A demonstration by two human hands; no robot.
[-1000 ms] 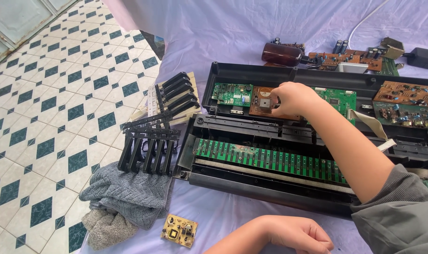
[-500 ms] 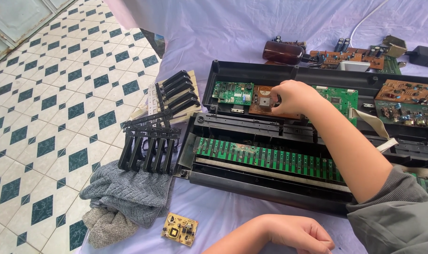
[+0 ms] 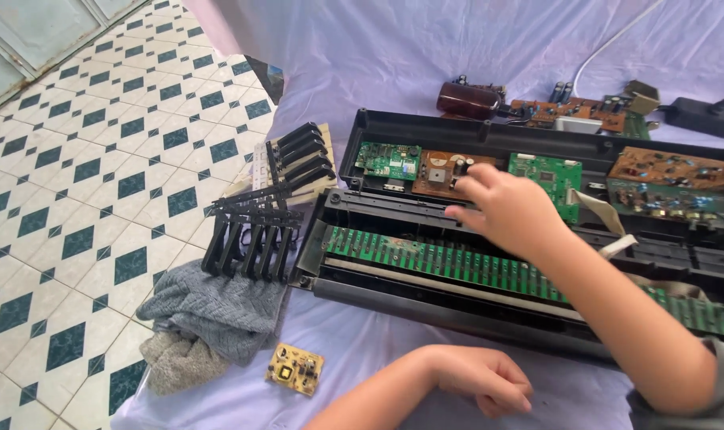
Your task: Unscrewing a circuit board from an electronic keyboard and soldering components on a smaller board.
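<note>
Hovering right hand (image 3: 509, 209) just beside brown circuit board (image 3: 440, 173).

Right hand (image 3: 509, 211) now off the brown circuit board (image 3: 440, 174), drawn back toward the keyboard case's middle.

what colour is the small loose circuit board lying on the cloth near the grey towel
Yellow, with small dark parts on it: the small square circuit board, clearest in the head view, beside the grey knitted towel.
</note>
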